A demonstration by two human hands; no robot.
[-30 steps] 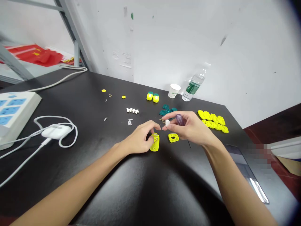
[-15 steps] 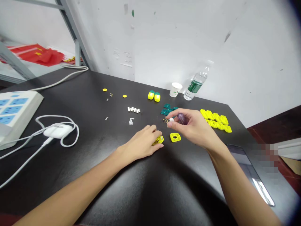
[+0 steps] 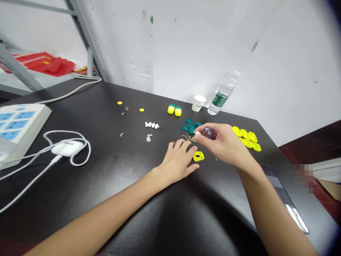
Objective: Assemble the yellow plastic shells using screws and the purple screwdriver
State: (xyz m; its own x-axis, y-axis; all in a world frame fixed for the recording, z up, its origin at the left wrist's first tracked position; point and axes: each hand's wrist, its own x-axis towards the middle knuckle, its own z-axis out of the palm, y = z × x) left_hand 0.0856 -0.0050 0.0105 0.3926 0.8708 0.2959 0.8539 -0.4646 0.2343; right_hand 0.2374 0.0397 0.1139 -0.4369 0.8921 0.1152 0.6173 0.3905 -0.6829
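In my right hand [image 3: 222, 144] is a screwdriver [image 3: 209, 133] with a dark purple, see-through handle; its thin tip shows below the palm. Thumb and forefinger of that hand also pinch a small white piece [image 3: 197, 133]. My left hand [image 3: 179, 160] lies low over the table, fingers spread, its fingertips beside a square yellow shell part [image 3: 198, 156] with a hole. Whatever lies beneath the left palm is hidden. Thin brass-coloured strips [image 3: 188, 138] and several dark green shell parts [image 3: 189, 127] sit just beyond the hands.
Rows of yellow shells [image 3: 249, 138] and a phone [image 3: 285, 199] are at the right. Behind stand two yellow-green cases [image 3: 174, 110], a paper cup [image 3: 199, 103] and a water bottle [image 3: 220, 97]. White pieces [image 3: 151, 125] lie mid-table. A power strip [image 3: 23, 128] and white charger [image 3: 68, 148] occupy the left.
My left hand has slid right toward the square yellow shell part and its fingers have spread. The yellow piece under its fingers no longer shows. My right hand still holds the screwdriver and white piece.
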